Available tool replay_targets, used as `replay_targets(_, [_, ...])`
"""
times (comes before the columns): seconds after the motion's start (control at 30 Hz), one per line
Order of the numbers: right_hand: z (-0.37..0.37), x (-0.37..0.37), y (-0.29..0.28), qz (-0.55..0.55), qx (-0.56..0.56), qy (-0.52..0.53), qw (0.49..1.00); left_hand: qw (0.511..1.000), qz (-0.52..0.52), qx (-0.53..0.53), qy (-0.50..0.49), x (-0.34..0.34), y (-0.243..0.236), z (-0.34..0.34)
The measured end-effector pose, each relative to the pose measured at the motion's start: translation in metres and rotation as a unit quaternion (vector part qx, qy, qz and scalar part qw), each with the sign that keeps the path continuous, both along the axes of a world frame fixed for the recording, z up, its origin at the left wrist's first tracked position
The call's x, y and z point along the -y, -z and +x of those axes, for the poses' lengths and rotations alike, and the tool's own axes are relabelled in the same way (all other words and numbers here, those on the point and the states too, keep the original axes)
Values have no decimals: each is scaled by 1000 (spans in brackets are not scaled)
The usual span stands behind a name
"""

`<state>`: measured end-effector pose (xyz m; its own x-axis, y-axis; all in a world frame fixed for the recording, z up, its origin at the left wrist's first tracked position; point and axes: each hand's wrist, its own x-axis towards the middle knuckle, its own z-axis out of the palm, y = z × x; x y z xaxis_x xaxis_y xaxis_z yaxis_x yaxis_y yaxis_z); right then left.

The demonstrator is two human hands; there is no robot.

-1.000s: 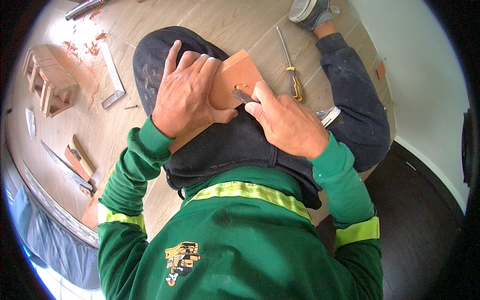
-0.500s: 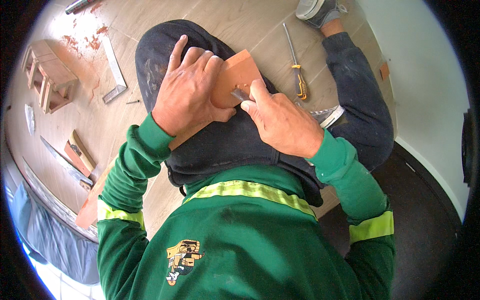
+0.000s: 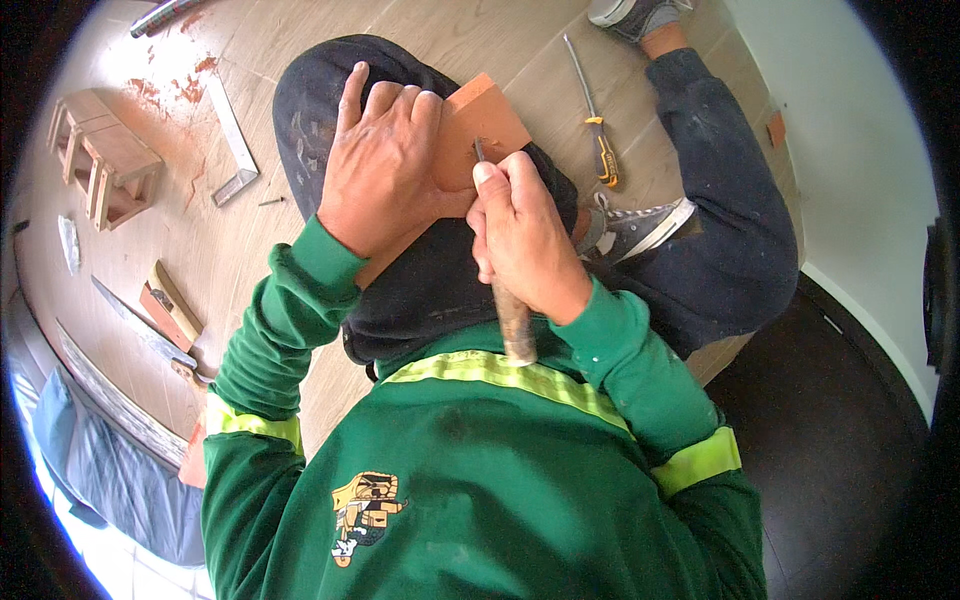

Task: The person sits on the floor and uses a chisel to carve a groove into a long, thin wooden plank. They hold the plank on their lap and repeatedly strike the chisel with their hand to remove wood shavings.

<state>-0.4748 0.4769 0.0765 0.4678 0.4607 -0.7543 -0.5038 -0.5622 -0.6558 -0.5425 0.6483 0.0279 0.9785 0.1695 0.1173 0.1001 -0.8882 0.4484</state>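
Note:
My left hand [image 3: 385, 175] grips a reddish wooden board [image 3: 482, 112] resting on my left thigh, fingers curled over it with one finger raised. My right hand [image 3: 530, 240] is closed round a chisel with a long wooden handle [image 3: 514, 325]; the narrow metal tip [image 3: 479, 150] meets a small rough cut with shavings on the board's face. The handle's end sits near my waist. On the floor beyond my right hand lies a screwdriver with a yellow and black handle [image 3: 604, 150].
At left on the wood-look floor [image 3: 260, 80] are a small wooden frame [image 3: 110, 155], a metal square [image 3: 235, 140], a screw [image 3: 271, 201], a saw [image 3: 135, 315], a wooden plane [image 3: 170, 305] and a dark tube [image 3: 160, 15]. A white wall [image 3: 830, 160] runs along the right.
My right hand has turned more upright and shifted left, so the chisel now points away from me with its handle showing below. The board and left hand have moved slightly up in the picture.

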Motion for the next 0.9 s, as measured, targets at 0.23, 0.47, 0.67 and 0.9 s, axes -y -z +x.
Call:
replay_targets(0.23, [16,34,5,172,-157,204,951,1000,4,12,-7,7,-3,-3])
replay_targets(0.47, [44,53,-13,91,2,-33,995,1000,-6,19,7,5,3,-7])
replay_targets(0.67, [39,49,-6,34,122,-106,986,999,-8,53,6,3,6,-9])
replay_targets(0.9, [24,32,-24,-38,162,-172,971,998,-12,58,-1,2,5,-8])
